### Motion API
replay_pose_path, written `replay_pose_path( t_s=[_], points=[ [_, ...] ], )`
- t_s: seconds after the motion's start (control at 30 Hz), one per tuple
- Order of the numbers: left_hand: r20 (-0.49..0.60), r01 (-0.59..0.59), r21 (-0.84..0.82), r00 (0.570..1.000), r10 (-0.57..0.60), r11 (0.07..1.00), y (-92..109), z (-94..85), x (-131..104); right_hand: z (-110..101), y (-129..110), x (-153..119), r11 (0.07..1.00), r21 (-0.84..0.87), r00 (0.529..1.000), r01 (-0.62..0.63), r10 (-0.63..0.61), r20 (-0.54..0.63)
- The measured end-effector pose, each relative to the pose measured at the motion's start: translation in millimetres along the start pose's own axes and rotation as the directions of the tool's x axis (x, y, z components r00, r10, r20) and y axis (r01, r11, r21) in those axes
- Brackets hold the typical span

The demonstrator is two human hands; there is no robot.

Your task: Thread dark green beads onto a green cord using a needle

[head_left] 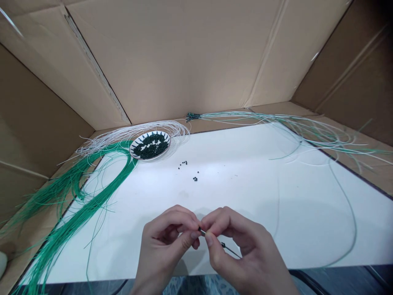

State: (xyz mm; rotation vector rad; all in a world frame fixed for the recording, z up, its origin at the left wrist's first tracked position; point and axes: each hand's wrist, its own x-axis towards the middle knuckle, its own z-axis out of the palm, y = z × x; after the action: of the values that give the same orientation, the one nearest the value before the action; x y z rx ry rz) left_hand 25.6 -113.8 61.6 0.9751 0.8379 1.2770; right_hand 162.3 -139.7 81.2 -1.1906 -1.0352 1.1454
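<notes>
Two hands meet over the near edge of one white desk (245, 192), and one small dark piece (199, 229) sits between them. The left hand (198, 230) has its thumb and forefinger pinched together on one end of it; the right hand (208, 230) is clamped on the same piece just beside, fingertips nearly touching. One thin dark rod with a beadlike end (232, 250) shows below the right fingers (whether it joins the pinched piece, I cannot tell).

Farther out on the desk lie the loose dark beads: about five in a scattered arc (183, 163), one alone (198, 172) nearer the hands, and one tight cluster (195, 179) of perhaps four or five, too small to count surely. One dish (131, 152) with a blue-marked rim stands at the far left, holding far more dark beads (152, 151) than can be counted.

Three bundles of strands surround the work: one white (138, 130) behind the dish, one green (101, 196) bent in a loop at the left, and one of mixed white and green (260, 116) along the back right, with one dark clump (193, 116) at its left end. One single pale strand (353, 217) curves across the desk's right side. Cardboard panels (190, 61) wall in the back and both sides.
</notes>
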Motion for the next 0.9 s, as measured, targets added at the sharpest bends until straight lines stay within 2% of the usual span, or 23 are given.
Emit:
replay_pose_path(
  t_s=[0.2,0.43,0.57,0.73,0.9],
  points=[
    [0.008,-0.022,0.014,1.000,0.022,1.000,0.9,-0.7,0.6,-0.3,2.9,-0.1,0.999,-0.033,0.999,0.036,-0.035,0.013],
    [0.118,-0.087,0.062,0.990,0.079,0.994,-0.3,-9.2,2.0,-0.8,2.1,-0.2,0.999,-0.031,0.998,-0.036,0.038,0.045],
    [0.091,-0.081,0.062,0.993,0.075,0.995,-0.5,-10.8,1.0,1.3,1.0,-1.2,0.998,-0.023,0.997,-0.062,0.063,0.041],
    [0.175,-0.126,0.079,0.978,0.111,0.989,-1.3,-13.9,0.8,1.3,-1.0,-1.7,0.997,-0.014,0.994,-0.082,0.082,0.066],
    [0.201,-0.112,0.040,0.974,0.101,0.993,-3.2,-17.0,1.9,0.9,-3.5,-2.2,0.995,-0.023,0.992,-0.093,0.095,0.087]
  ],
)
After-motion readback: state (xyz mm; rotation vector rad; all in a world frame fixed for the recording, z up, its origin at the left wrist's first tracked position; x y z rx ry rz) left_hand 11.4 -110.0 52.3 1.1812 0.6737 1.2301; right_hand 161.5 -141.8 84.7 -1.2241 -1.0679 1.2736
